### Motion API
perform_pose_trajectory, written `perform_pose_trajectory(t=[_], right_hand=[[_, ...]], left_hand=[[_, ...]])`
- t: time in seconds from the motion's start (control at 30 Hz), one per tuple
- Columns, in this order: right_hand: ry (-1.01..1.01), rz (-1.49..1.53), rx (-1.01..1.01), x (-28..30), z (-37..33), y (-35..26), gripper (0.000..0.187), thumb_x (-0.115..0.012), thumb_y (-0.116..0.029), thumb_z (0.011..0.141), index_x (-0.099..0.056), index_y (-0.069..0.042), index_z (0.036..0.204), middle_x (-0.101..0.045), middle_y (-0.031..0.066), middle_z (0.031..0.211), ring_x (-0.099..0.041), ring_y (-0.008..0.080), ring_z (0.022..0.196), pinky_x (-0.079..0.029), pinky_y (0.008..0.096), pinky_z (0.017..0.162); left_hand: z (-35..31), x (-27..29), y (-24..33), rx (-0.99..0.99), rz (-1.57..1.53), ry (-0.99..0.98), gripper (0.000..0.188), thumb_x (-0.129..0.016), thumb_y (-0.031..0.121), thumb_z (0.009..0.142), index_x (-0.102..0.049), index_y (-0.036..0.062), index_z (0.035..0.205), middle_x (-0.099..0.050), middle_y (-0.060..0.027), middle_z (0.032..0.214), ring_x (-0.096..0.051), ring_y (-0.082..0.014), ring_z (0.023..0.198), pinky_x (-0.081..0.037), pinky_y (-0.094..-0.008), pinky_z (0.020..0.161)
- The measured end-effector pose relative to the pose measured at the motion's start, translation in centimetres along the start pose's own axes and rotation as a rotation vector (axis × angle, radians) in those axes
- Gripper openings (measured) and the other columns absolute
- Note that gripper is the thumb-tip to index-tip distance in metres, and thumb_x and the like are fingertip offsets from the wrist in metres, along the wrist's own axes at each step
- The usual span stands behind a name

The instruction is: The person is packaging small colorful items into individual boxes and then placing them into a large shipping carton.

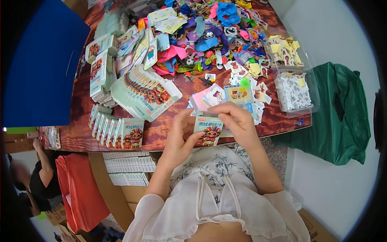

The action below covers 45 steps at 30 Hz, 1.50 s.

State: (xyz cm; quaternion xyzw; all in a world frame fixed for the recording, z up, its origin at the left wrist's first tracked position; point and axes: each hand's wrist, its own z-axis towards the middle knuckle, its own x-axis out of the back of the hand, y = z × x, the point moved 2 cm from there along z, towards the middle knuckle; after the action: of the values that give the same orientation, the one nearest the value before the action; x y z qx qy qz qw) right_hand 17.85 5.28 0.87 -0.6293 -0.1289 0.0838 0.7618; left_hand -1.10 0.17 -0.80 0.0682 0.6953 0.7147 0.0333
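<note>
Green packet (pixel 208 136)'s held up at the bench (pixel 155 135)'s near edge, left hand (pixel 178 139) clamped round it, probably to steady the top; right hand (pixel 241 124)'s by the flap (pixel 207 114), can't tell if it's pinching.

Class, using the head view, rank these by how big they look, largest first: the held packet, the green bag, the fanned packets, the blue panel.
1. Blue panel, counting its visible part
2. Green bag
3. Fanned packets, as one group
4. Held packet
</note>
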Motion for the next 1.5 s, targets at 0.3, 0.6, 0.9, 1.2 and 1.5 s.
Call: perform_pose_trajectory(t=[0.3, 0.6, 0.9, 1.2, 1.5], right_hand=[[0.100, 0.187, -0.249, -0.5, -0.3, 1.0, 0.006, -0.068, 0.000, 0.089, -0.066, 0.003, 0.094, -0.068, 0.0023, 0.086, -0.062, 0.0067, 0.078, -0.050, 0.0224, 0.068], [0.018, 0.225, -0.225, 0.2, 0.4, 0.5, 0.006, -0.069, 0.004, 0.086, -0.067, 0.003, 0.091, -0.071, 0.0092, 0.095, -0.065, 0.0099, 0.085, -0.052, 0.0252, 0.075], [-0.069, -0.298, 0.155, 0.4, -0.7, -0.5, 0.021, -0.068, 0.004, 0.082, -0.072, 0.001, 0.102, -0.070, 0.0119, 0.103, -0.067, 0.0245, 0.093, -0.052, 0.0311, 0.079], [-0.304, -0.208, -0.078, 0.4, -0.4, -1.2, 0.032, -0.066, 0.004, 0.082, -0.068, -0.001, 0.113, -0.067, 0.0121, 0.107, -0.066, 0.0242, 0.097, -0.052, 0.0340, 0.082], [-0.699, -0.242, 0.059, -6.4, 3.6, -1.2, 0.046, -0.066, 0.003, 0.081, -0.057, -0.003, 0.126, -0.064, 0.0115, 0.106, -0.064, 0.0253, 0.098, -0.051, 0.0345, 0.084]], left_hand=[[0.3, 0.0, 0.1, 0.061, 0.173, -0.057, 0.064, -0.070, -0.003, 0.087, -0.037, 0.0056, 0.142, -0.064, -0.0178, 0.108, -0.068, -0.0235, 0.091, -0.055, -0.0344, 0.075], [0.1, 0.1, 0.4, 0.078, 0.037, -0.082, 0.064, -0.066, -0.007, 0.088, -0.036, 0.0052, 0.143, -0.062, -0.0159, 0.113, -0.066, -0.0201, 0.094, -0.055, -0.0331, 0.079], [0.0, 0.2, 1.4, 0.068, 0.143, -0.041, 0.060, -0.064, -0.010, 0.087, -0.042, 0.0055, 0.141, -0.061, -0.0152, 0.116, -0.066, -0.0239, 0.096, -0.053, -0.0342, 0.081], [0.0, 0.8, 2.7, 0.058, 0.358, -0.150, 0.052, -0.066, -0.003, 0.086, -0.054, 0.0096, 0.135, -0.062, -0.0122, 0.117, -0.065, -0.0266, 0.099, -0.052, -0.0343, 0.079], [-6.0, 7.6, 5.9, -0.076, 0.630, 0.315, 0.057, -0.072, 0.011, 0.086, -0.050, 0.0039, 0.138, -0.064, -0.0164, 0.117, -0.066, -0.0316, 0.095, -0.052, -0.0404, 0.078]])
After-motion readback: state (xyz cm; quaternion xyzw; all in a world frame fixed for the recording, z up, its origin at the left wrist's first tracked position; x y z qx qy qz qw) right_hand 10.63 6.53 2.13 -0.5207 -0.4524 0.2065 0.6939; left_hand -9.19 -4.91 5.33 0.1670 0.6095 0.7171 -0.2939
